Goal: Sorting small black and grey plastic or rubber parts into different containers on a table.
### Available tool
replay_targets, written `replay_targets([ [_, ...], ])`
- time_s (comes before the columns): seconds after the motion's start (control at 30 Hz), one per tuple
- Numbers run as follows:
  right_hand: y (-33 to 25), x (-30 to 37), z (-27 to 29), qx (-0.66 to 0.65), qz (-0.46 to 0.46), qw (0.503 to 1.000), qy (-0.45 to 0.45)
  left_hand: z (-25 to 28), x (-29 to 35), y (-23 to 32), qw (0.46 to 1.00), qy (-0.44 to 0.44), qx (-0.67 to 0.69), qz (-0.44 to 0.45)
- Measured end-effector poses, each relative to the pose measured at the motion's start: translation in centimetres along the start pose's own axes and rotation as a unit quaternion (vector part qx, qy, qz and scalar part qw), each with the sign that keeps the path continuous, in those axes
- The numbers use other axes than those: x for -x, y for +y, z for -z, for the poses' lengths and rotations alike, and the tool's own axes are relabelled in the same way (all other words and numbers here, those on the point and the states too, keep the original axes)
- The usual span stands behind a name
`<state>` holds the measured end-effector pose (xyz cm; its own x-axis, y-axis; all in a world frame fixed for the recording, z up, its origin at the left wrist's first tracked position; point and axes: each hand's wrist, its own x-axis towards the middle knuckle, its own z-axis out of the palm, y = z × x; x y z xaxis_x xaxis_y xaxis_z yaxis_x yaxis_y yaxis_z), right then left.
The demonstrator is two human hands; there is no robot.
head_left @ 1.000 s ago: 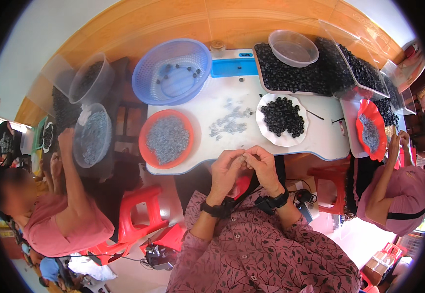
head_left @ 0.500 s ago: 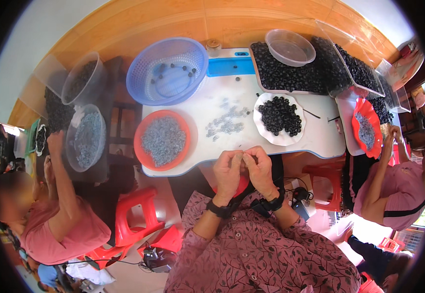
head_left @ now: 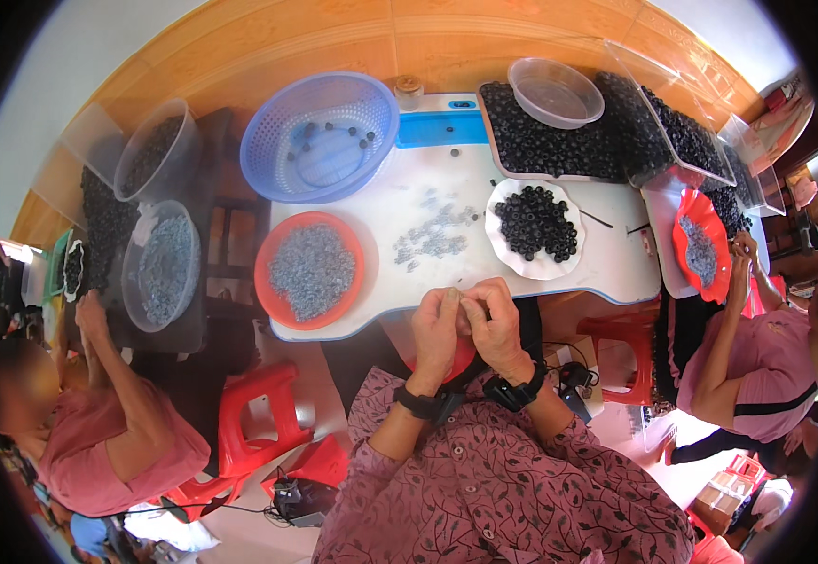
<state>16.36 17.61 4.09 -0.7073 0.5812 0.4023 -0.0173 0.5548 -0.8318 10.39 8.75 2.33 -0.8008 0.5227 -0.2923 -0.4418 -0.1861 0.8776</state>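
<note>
My left hand (head_left: 435, 331) and my right hand (head_left: 494, 326) meet fingertip to fingertip just off the table's near edge. Both are closed in a pinch; whatever lies between the fingers is too small or too hidden to name. Ahead on the white table (head_left: 353, 199), small clear pieces (head_left: 432, 230) are scattered loosely. Left of them stands an orange-red bowl heaped with similar bluish clear pieces (head_left: 312, 271). To the right, a white scalloped plate (head_left: 512, 262) carries black ring-shaped parts (head_left: 533, 224).
A blue plastic basket (head_left: 268, 174) with a few black parts stands at the back left. At the back right, a tray of black parts (head_left: 550, 150) bears a clear bowl (head_left: 559, 111). Co-workers sit on both sides, near a red stool (head_left: 263, 414) and a red scalloped dish (head_left: 686, 202).
My hands stay pinched together, the fingers shifting slightly. The left co-worker's raised hand has come down; the right co-worker's hands have moved up a little.
</note>
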Motion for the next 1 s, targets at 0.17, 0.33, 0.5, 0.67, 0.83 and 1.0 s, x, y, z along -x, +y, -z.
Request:
replay_targets([
  [0.17, -0.7, -0.1, 0.4, -0.094, -0.116, 0.988, -0.044, 0.1, -0.1, -0.5, 0.997, 0.039, -0.032, -0.049],
  [0.33, 0.1, 0.3, 0.8, -0.189, -0.248, 0.944, -0.104, 0.3, 0.2, -0.3, 0.976, 0.047, -0.161, -0.141],
  [0.5, 0.0, 0.3, 1.0, -0.260, -0.264, 0.923, -0.109, 0.2, 0.4, 0.0, 0.967, 0.036, -0.174, -0.183],
  [0.67, 0.1, 0.5, 0.4, -0.113, -0.148, 0.980, -0.074, 0.0, 0.5, 0.1, 0.971, 0.042, -0.170, -0.163],
  [0.83, 0.0, 0.6, 0.0, 0.034, -0.007, 0.999, -0.041, 0.7, -0.2, -0.9, 0.971, 0.075, -0.191, -0.123],
  [1.0, 0.6, 0.3, 0.1, 0.015, -0.021, 0.998, -0.058, 0.5, -0.6, 0.5, 0.998, 0.062, 0.026, 0.017],
])
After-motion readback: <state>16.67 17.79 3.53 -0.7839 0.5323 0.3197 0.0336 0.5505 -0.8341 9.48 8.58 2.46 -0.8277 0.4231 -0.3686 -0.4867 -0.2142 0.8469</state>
